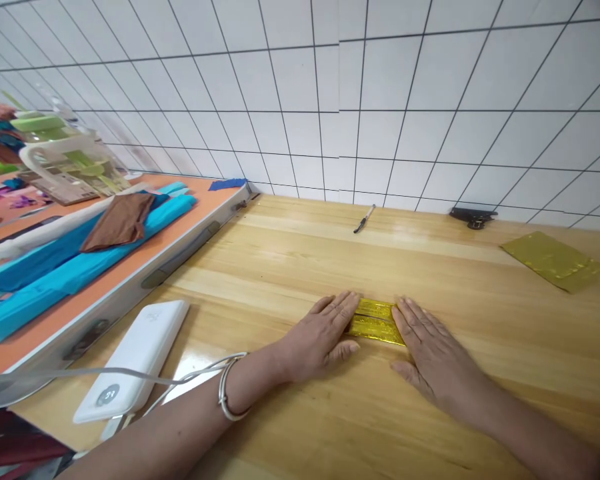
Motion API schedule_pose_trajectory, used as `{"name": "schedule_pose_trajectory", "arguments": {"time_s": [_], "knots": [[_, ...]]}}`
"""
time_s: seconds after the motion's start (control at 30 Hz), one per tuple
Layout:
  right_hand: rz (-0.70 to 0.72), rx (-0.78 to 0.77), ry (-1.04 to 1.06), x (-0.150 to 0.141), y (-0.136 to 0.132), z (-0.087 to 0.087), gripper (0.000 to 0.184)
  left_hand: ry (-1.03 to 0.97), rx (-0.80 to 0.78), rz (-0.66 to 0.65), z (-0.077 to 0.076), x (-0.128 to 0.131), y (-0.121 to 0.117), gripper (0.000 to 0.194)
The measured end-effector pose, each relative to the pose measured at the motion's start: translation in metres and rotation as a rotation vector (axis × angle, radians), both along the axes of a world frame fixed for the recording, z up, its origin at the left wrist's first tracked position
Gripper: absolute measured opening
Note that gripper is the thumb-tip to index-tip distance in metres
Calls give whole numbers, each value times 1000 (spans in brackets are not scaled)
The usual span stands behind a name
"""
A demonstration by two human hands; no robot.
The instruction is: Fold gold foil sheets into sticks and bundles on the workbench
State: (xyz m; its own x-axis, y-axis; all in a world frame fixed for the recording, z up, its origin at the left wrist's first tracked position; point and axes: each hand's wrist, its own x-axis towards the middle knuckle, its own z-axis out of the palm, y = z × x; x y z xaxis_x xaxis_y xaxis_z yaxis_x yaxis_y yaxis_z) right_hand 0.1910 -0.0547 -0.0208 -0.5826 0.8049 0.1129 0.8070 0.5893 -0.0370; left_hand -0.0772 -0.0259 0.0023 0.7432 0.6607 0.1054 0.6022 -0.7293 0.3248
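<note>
A shiny gold foil strip (377, 328), with a dark line running along its length, lies flat on the wooden table (290, 253). Over its left end rests my left hand (320, 337), fingers stretched out and thumb apart. My right hand (430, 353) lies flat over the right end, its fingers extended too. Both palms face down, and the ends of the foil are hidden beneath them. Between the hands the middle of the strip shows.
Flat gold sheets (555, 260) lie at right. By the tiled wall are a pen (365, 219) and a black clip (473, 217). A white power bank (135, 360) with cables lies left, beside an orange-topped board (130, 277) holding blue paper (80, 273) and a brown piece (119, 221).
</note>
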Motion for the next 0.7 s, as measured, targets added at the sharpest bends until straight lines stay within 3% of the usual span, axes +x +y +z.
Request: {"name": "schedule_pose_trajectory", "arguments": {"time_s": [0.1,0.2,0.43,0.7], "knots": [[-1,18,19,1,2,-3,77,-66,-24,39,5,-15,9,60],[23,26,16,3,4,-6,77,18,-30,8,5,-21,12,59],[54,6,-16,7,10,-4,73,168,-2,-32,7,-13,-3,63],[60,-16,-15,7,10,-4,75,191,6,-80,15,-5,-18,60]]}}
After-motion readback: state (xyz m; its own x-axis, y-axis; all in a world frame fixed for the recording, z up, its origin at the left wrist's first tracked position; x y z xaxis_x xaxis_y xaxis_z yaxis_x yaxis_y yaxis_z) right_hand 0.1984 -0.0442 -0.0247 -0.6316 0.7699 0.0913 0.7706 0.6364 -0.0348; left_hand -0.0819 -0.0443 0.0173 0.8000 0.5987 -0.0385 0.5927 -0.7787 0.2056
